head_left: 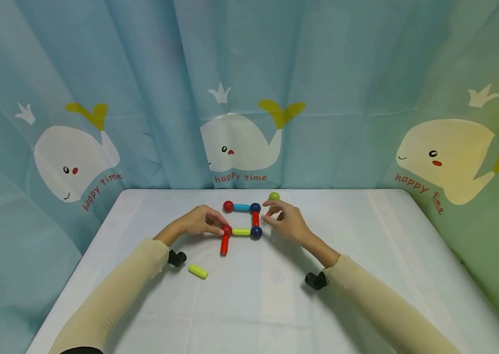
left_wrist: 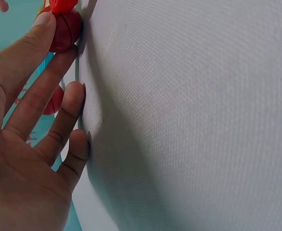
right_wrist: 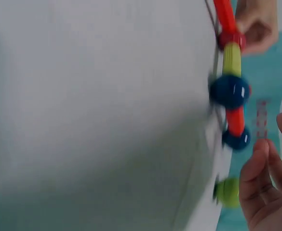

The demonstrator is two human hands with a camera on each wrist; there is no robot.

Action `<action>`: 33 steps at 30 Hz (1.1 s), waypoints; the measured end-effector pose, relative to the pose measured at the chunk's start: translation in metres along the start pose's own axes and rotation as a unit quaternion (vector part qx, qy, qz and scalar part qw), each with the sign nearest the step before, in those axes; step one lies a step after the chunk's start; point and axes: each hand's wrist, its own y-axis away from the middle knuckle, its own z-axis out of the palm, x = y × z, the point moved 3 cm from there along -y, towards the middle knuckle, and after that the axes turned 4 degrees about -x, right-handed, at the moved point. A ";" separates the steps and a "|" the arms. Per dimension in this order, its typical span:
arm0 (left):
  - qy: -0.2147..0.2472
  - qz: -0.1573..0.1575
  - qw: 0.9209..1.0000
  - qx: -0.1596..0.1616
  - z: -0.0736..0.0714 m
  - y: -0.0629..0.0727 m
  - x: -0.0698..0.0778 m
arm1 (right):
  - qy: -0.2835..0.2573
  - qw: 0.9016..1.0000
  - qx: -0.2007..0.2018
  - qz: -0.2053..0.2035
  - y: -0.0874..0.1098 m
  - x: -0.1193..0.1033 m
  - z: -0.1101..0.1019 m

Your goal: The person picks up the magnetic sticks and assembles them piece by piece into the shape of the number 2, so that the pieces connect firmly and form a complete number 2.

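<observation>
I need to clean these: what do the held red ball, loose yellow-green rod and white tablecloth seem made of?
Red ball: probably plastic, shiny, with a visible seam.
Yellow-green rod: likely plastic, from its even colour and sheen.
White tablecloth: apparently matte fabric, its weave showing up close.

This is a small curtained-off nook; whether it stands in a home, an office or a lab cannot be told. A blue-green curtain (head_left: 337, 123) hangs behind the counter (head_left: 253, 305) and along its left and right sides, printed with whales (head_left: 240, 147), crowns (head_left: 220, 93) and "happy time" in red. Pale woven cloth (left_wrist: 203, 96) covers the counter. The nursery-like print and bright toy rods (head_left: 241, 232) and balls (head_left: 256, 233) suggest a play corner.
</observation>
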 end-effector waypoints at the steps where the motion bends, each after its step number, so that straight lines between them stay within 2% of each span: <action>1: 0.000 -0.001 1.000 0.001 0.000 0.000 0.001 | 0.010 1.000 0.010 -0.003 -0.003 0.004 -0.004; 4: -0.004 -0.003 1.000 0.001 0.000 0.000 0.001 | 0.025 0.999 0.026 0.001 -0.011 0.018 -0.013; 6: -0.005 -0.006 1.000 0.002 0.000 0.000 0.001 | 0.033 0.999 0.025 0.018 -0.015 0.027 -0.018; 12: -0.006 -0.012 1.000 -0.001 0.000 -0.001 0.004 | 0.039 0.995 0.001 0.090 -0.023 0.048 -0.025; 16: -0.007 -0.016 1.000 -0.002 -0.001 -0.002 0.005 | 0.028 0.993 -0.021 0.111 -0.025 0.054 -0.025; 24: -0.013 -0.024 1.000 -0.002 -0.002 -0.003 0.004 | 0.036 0.994 -0.032 0.100 -0.029 0.054 -0.019; 33: -0.004 -0.008 1.000 -0.001 -0.002 0.001 0.003 | 0.048 0.994 -0.030 0.095 -0.030 0.052 -0.015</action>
